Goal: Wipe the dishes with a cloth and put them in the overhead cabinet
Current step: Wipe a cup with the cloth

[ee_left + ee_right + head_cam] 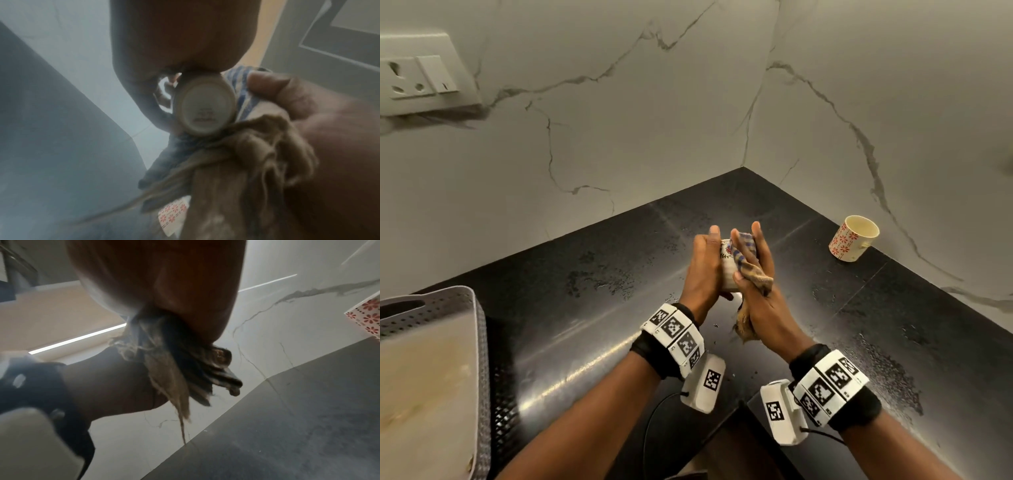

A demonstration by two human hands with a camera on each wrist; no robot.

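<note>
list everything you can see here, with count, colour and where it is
held cup: 1, white with a dark motif, between both hands above the counter
cloth: 1, brown with blue stripes, pressed on the held cup
flowered cup: 1, cream with red flowers, standing on the counter at right by the wall
tray: 1, grey perforated, left edge
counter: 1, black, wet patches
socket: 1, white, wall upper left
left hand: grips the held cup
right hand: holds the cloth
</note>
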